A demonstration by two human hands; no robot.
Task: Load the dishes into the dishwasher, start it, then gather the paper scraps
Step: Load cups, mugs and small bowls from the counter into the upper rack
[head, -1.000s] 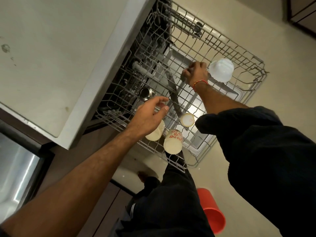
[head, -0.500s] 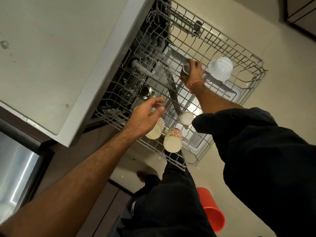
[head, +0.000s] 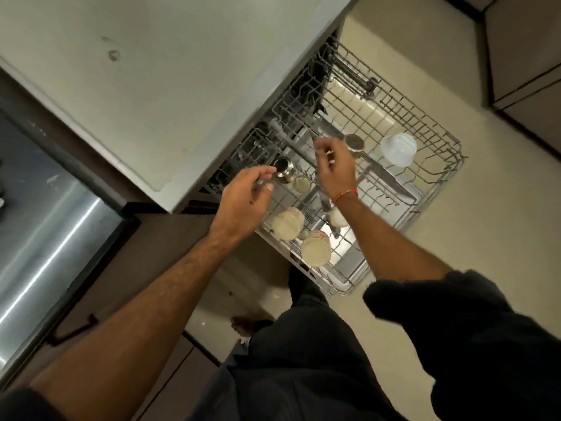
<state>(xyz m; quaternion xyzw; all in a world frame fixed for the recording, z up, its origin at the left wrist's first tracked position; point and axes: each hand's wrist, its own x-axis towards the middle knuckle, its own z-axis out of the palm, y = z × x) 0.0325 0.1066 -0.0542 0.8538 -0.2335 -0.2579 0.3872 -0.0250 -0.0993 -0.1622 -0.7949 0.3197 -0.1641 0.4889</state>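
Dishes in the rack (head: 437, 165), ceramic cups (head: 315, 249) and steel tumblers (head: 354, 143), are sitting inverted, likely rigid and slippery, best gripped around their sides, while both the left hand (head: 243, 199) and right hand (head: 334, 168) are hovering loosely curled, holding nothing.

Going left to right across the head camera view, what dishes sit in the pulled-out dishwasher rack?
Left to right in the rack: steel cup, plain cream cup, cream cup with red pattern, steel cup lying mouth-up, then the translucent white plastic bowl, upside down at the far right.
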